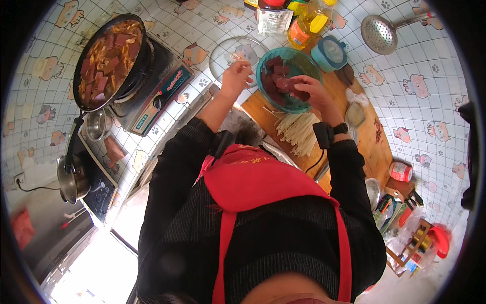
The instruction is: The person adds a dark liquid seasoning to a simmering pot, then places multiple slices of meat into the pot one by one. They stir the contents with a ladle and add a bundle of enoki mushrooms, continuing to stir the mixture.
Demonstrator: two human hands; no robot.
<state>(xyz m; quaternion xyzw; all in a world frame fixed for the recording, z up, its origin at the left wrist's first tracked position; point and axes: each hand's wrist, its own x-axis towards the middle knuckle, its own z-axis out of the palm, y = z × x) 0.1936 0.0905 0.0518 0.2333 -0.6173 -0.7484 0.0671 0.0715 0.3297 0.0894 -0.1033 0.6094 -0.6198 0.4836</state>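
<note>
My right hand (314, 91) holds a dark red block (300, 91), which looks like blood curd, over the right side of a translucent teal bowl (309, 64). More dark red blocks (281, 70) lie in that bowl. To the left of the bowl, my left hand (237, 77) hovers with loosely bent fingers and nothing visible in them. Behind it is a round glass lid (222, 47). A bundle of enoki mushrooms (298, 133) lies on the wooden board (368, 152) just below the bowl.
A black frying pan (142, 49) full of reddish food and similar blocks sits on a gas stove (167, 83) at left. Behind the bowl stand an oil bottle (303, 28) and a blue container (329, 54). A skimmer (379, 35) is at upper right, a steel pot (74, 180) at lower left.
</note>
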